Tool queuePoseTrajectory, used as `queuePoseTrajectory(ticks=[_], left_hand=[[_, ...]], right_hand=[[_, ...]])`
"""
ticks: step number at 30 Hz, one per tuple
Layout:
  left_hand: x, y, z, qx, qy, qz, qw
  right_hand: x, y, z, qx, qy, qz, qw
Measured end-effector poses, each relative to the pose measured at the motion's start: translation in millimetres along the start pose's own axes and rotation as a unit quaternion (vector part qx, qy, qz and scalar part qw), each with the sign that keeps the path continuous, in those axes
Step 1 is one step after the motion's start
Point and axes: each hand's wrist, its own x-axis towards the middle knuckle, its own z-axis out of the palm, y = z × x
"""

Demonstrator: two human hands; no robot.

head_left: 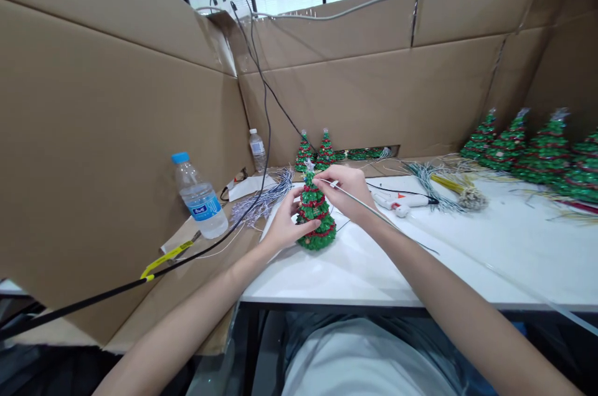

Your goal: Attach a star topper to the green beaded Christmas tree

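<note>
A small green Christmas tree (314, 198) with red garland and a clear star on top stands upright on the white table. My left hand (286, 226) is closed around its left side, with the thumb across the lower front. Close to the treetop, my right hand (348, 189) pinches a thin pale wire (374, 210) that trails back over the right forearm. Whether the wire's front end touches the tree is hidden by the fingers. To the right of that hand lies a white hot glue gun (406, 200).
Cardboard walls surround the table. At left are a water bottle (202, 203), yellow-handled cutters (168, 257) and purple-tipped wires (261, 203). Green wire stems (427, 181) lie at right. Finished trees (546, 147) stand far right; two more trees (326, 150) stand behind. A black cable hangs across the left.
</note>
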Motion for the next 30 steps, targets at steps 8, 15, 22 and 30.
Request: queuePoseTrajectory(ticks=[8,15,22,30], left_hand=[[1.3,0.8,3.1,-0.029,0.027,-0.006,0.999],[1.4,2.7,4.4,0.009,0.087,0.03,0.996],[2.8,-0.3,3.7,0.064,0.125,0.063,0.988],[4.3,-3.5,3.3,0.055,0.134,0.054,0.988]], right_hand=[[-1.6,-1.9,6.1,0.017,-0.013,0.058,0.998],[-0.8,-11.0,5.7,0.177,-0.011,0.194,0.965],[-3.9,-9.8,7.5,0.107,0.001,0.112,0.988],[-3.0,-11.9,5.6,0.208,-0.002,0.17,0.963]])
